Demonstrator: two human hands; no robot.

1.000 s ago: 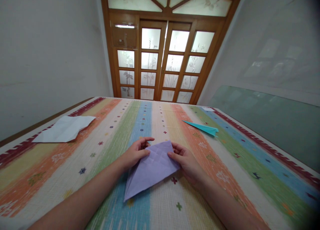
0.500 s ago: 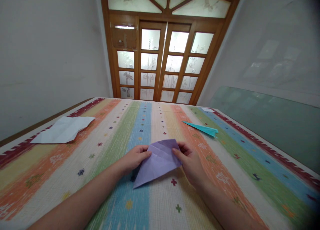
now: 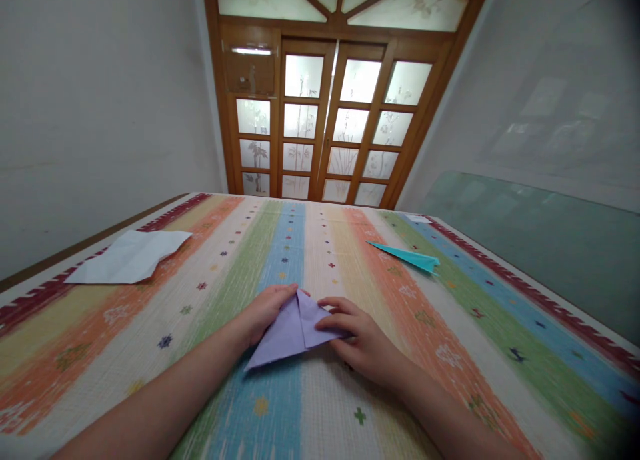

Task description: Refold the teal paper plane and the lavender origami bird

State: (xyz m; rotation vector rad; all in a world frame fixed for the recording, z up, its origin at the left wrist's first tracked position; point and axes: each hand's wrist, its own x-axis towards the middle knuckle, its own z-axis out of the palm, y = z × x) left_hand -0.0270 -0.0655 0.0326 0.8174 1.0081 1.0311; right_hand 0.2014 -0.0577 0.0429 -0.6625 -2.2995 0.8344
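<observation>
Since striped tablecloth (image 3: 320, 407) leaves room, white sheet (image 3: 130, 257) sits left, likely parked clear; purple paper (image 3: 277, 337) near-centre, flap (image 3: 309, 321) folded over; left hand (image 3: 263, 313) grips its left side, probably anchoring; right hand (image 3: 371, 343) pinches flap, likely holding fold; teal folded paper (image 3: 407, 255) right.

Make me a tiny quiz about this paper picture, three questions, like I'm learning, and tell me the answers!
1. True or false: the left hand and the right hand both touch the purple paper.
2. What lies on the striped cloth, left of both hands? A) a spoon B) a white sheet C) a cup
3. Fill in: the narrow folded paper on the right is coloured ____.

Key: 1 true; 2 B; 3 turquoise.
</observation>
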